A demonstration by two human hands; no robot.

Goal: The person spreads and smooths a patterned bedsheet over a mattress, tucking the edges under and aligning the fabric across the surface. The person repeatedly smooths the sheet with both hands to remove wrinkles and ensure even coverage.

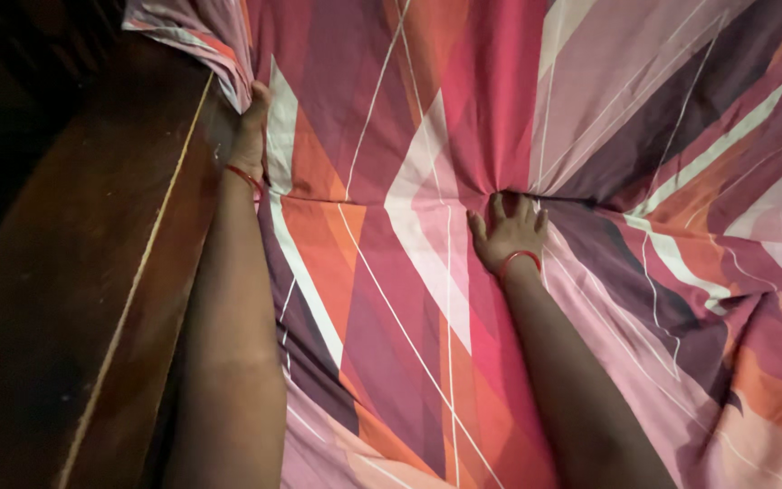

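Bedsheet [463, 163]: pink, orange, purple, white stripes; frame [74, 272] seemingly dark brown.

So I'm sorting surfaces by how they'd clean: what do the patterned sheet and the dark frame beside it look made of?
The sheet looks like thin woven cloth, likely cotton or a blend, matte: it puckers into fine folds where the right hand presses and the left hand grips its edge. The frame looks like dark, smooth wood with a pale inlaid line; dim light leaves the finish open.

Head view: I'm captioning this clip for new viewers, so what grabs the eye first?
The bedsheet, in bold pink, orange, purple and white angular stripes, fills most of the frame. The right hand presses flat into its middle, creases radiating outward. The left hand grips the sheet's edge beside the dark wooden bed frame at left.
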